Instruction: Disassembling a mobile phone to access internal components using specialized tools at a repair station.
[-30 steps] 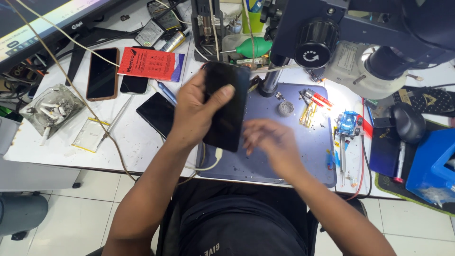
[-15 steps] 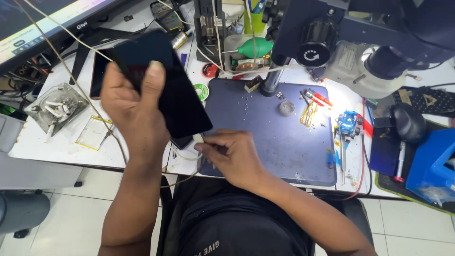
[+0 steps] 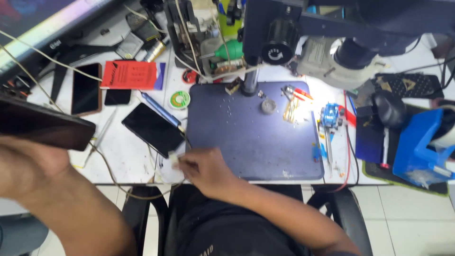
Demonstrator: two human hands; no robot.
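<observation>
My left hand [image 3: 28,166] has its fingers wrapped around a dark phone [image 3: 45,125], lifted off the bench at its left end and tilted so one long edge faces up. My right hand [image 3: 204,170] rests at the bench's front edge, thumb and fingertips pinched on a small white cable plug [image 3: 173,159]; its thin white cable [image 3: 137,194] loops down past the front edge. Just above that plug lies another black phone [image 3: 152,129], face up on the white bench [image 3: 128,156]. The blue work mat [image 3: 251,137] begins right beside my right hand and runs to the microscope [image 3: 332,42] at the bench's back edge. Toward the back left corner sit a red booklet [image 3: 129,75] and a phone with a brown rim [image 3: 86,88].
</observation>
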